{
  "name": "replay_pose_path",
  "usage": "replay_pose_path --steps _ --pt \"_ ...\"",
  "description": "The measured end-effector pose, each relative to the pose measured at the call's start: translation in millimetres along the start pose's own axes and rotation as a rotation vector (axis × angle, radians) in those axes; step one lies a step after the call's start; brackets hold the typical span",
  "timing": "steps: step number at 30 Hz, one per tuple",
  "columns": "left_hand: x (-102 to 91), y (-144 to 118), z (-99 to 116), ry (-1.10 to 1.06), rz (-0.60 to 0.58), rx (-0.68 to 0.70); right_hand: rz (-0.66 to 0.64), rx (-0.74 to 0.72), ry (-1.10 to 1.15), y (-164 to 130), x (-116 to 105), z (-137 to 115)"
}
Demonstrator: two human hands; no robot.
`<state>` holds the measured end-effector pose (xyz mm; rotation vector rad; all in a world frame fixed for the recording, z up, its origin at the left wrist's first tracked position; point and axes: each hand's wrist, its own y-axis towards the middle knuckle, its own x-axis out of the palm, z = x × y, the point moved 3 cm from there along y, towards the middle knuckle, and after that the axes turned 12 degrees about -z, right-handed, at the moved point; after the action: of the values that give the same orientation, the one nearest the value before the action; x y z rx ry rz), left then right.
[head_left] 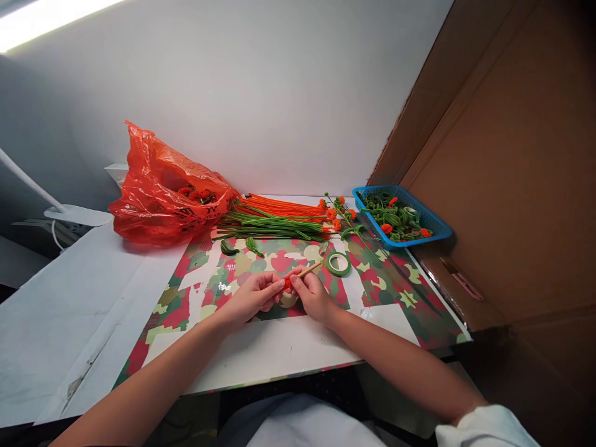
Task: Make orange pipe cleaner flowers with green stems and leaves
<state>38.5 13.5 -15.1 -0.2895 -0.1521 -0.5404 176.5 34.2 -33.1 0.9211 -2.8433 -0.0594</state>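
Note:
Over the front of the patterned mat, my left hand [261, 293] pinches a small piece of orange pipe cleaner [287, 283]. Close against it, my right hand [313, 297] is closed round a thin wooden stick [309, 270], whose far end points up and to the right. The orange piece lies at the stick's near end between both hands; fingers partly hide it, so I cannot tell whether it is wound on. Just beyond the stick's tip is a roll of green tape [338, 264]. Two green leaf pieces [254, 247] lie on the mat behind my hands.
Behind lie bundled orange pipe cleaners [284, 207] and green stems [274, 225], with orange flowers [331, 215] at their right. A red plastic bag [158, 186] stands at left, a blue basket [435, 226] of leaves and flowers at right. Cardboard [503, 167] walls the right side.

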Motion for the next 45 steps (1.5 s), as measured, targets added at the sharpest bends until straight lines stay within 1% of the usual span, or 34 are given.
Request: replay_pose_path --steps 8,13,18,23,26,30,33,35,38,43,45 --pt "-0.6 -2 -1 -0.014 -0.002 -0.013 -0.068 0.012 -0.016 -1 0 0" --pt "-2.9 -3 -3 -0.013 -0.022 -0.026 -0.08 0.012 -0.019 -2 1 -2" --pt "-1.8 -4 -1 0.046 -0.036 -0.035 -0.072 0.002 -0.052 -3 2 -3" --pt "-1.3 -7 3 0.152 -0.001 -0.011 -0.074 -0.043 -0.069 -3 3 -7" --pt "-0.4 -8 5 0.204 0.025 -0.004 -0.056 -0.039 -0.07 -3 1 -8" --pt "2.9 -9 9 0.227 0.024 0.017 -0.032 -0.016 -0.07 -2 -2 -7" --pt "3.5 -9 9 0.222 0.031 0.053 -0.001 -0.037 -0.075 -1 -3 -8" --pt "2.3 -8 8 0.211 0.035 0.078 0.003 -0.045 -0.068 -2 -3 -8" --pt "-1.3 -8 4 0.234 0.032 0.078 -0.007 -0.045 -0.083 -2 -1 -9" --pt "-6.9 -8 5 0.334 0.09 0.151 0.008 -0.055 -0.111 -2 -1 -11" --pt "-7.1 -9 7 0.359 0.104 0.143 0.003 -0.051 -0.105 -2 0 -10"
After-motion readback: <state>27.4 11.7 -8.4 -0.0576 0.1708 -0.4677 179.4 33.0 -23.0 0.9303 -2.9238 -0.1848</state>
